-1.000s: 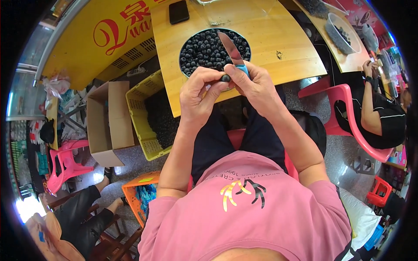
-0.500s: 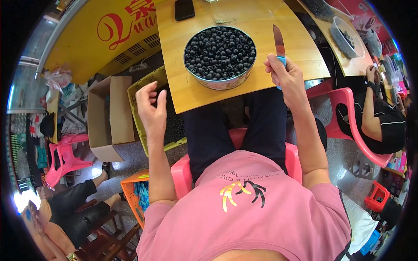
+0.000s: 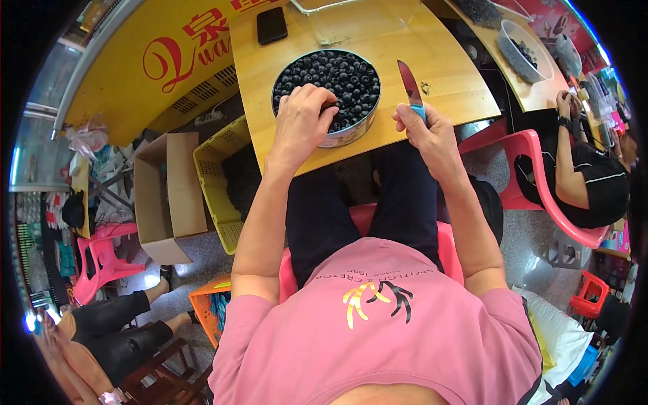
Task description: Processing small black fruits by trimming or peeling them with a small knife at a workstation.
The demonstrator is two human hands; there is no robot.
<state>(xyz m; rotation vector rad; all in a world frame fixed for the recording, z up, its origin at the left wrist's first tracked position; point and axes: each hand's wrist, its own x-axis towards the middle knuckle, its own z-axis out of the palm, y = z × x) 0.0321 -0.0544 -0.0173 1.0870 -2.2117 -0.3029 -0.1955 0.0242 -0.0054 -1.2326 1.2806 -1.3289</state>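
A round metal tin (image 3: 347, 138) stands near the table's front edge, heaped with small round black pieces (image 3: 337, 71), some with a pale ring; they resemble berries or snails, but I cannot tell which. My left hand (image 3: 304, 118) reaches over its front left rim. The fingers are bent together among the pieces, thumb and forefinger close to each other; anything between them is hidden. Right of the tin, my right hand (image 3: 428, 131) grips a knife (image 3: 410, 88) by its blue handle, with the blade pointing up and away from me.
A dark phone (image 3: 271, 25) lies at the back left of the wooden table (image 3: 432, 47). Left of the table are a yellow crate (image 3: 217, 206) and an open cardboard box (image 3: 185, 182). At right, a person (image 3: 574, 169) sits on a pink chair beside another table holding a clear bowl (image 3: 523, 50).
My left hand has moved from left of the table into the tin, up and to the right. The knife stays in my right hand. My view has shifted slightly.
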